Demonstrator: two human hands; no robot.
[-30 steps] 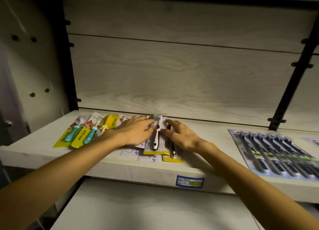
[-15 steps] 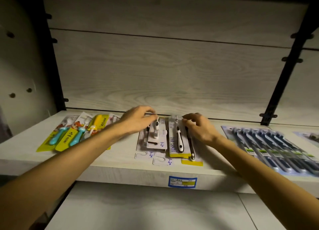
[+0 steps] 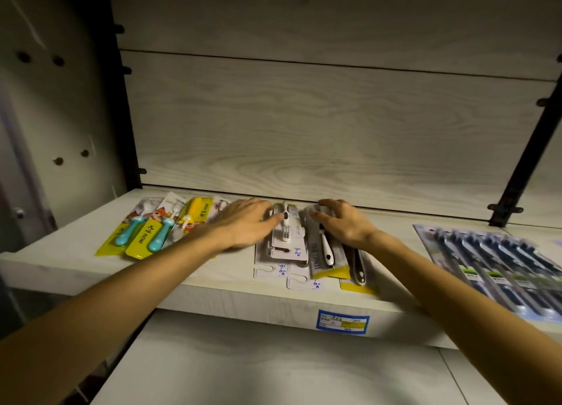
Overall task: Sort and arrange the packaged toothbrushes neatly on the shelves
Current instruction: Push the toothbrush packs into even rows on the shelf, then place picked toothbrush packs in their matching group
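Both hands lie flatter than half a second ago | yellow packs (image 3: pixel 143 234) left of left hand (image 3: pixel 243 223), fingers straight on white pack (image 3: pixel 286 231) | right hand (image 3: pixel 343 223) loosely curled on grey pack (image 3: pixel 325 252) | blue packs (image 3: pixel 501 267) well right, all on shelf (image 3: pixel 182 286)

Both bare forearms reach forward and converge toward the middle. The left hand (image 3: pixel 243 223) lies palm down, its fingers straight and close together, pointing right and slightly away, the fingertips pressed flat. The right hand (image 3: pixel 343 225) is also palm down, wrist a little raised, its fingers (image 3: pixel 327 205) loosely arched and spread, tips touching down ahead of the knuckles. The two hands sit near each other without touching.
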